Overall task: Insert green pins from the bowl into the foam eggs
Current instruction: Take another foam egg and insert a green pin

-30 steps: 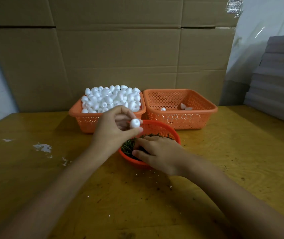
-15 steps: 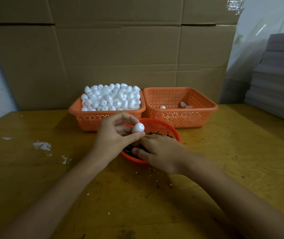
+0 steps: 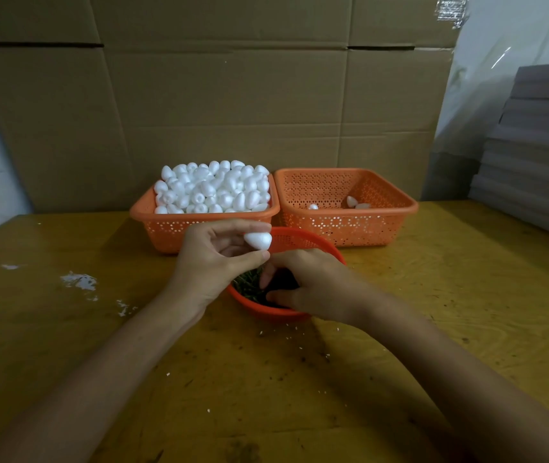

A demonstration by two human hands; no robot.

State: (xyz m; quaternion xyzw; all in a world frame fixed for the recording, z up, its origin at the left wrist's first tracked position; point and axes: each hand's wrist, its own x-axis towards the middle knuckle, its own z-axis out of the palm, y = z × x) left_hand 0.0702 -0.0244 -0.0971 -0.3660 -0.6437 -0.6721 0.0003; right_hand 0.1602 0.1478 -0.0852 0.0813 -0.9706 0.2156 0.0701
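While my left hand (image 3: pixel 214 259) pinches one foam egg (image 3: pixel 258 240) between thumb and fingertips, I hold it just above the bowl (image 3: pixel 303 236) so a pin has only a short way to travel. My right hand (image 3: pixel 303 282) dips into that bowl, fingers curled down among the green pins (image 3: pixel 246 286); whether one is pinched, I cannot tell. Behind stand the full basket (image 3: pixel 139 213), heaped with bare eggs, and beside it the second basket (image 3: pixel 399 208) holding a few. My left thumb crowds the right fingers, so picking looks cramped.
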